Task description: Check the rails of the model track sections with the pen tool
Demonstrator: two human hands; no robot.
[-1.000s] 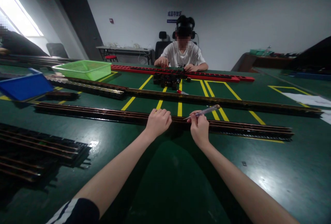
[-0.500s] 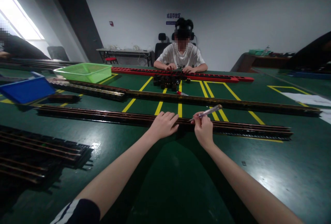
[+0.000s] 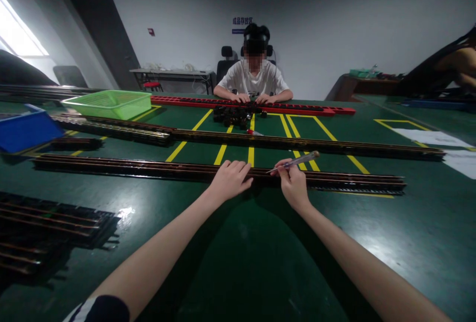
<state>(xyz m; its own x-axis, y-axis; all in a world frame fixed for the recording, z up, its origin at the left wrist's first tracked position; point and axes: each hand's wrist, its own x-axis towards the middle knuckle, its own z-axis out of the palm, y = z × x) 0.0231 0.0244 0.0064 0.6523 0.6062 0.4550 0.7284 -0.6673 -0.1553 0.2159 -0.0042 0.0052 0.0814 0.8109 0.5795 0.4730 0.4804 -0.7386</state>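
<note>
A long dark rail with copper-coloured strips [image 3: 122, 166] runs left to right across the green table in front of me. My left hand [image 3: 230, 181] grips it near its middle, fingers curled over the far side and thumb on the near side. A slim screwdriver with a clear handle [image 3: 299, 159] is pinched in my right hand [image 3: 293, 183]. Its shaft slants down to the left, and the tip is at the rail just right of my left hand. Whether the tip touches the rail is too small to tell.
Another dark rail [image 3: 316, 146] lies beyond, near a red-and-white object [image 3: 254, 133]. Stacked rails [image 3: 48, 218] lie at near left; a blue tray [image 3: 26, 131] and green basket [image 3: 111, 106] stand behind. Opposite, a person [image 3: 256, 79] works by a red rack [image 3: 312, 109]; paper sheets [image 3: 433, 137] lie right.
The view has turned slightly right, so the surroundings have shifted left. My left hand keeps its hold on the rail, and the screwdriver stays in my right hand, its tip slightly nearer the rail.
</note>
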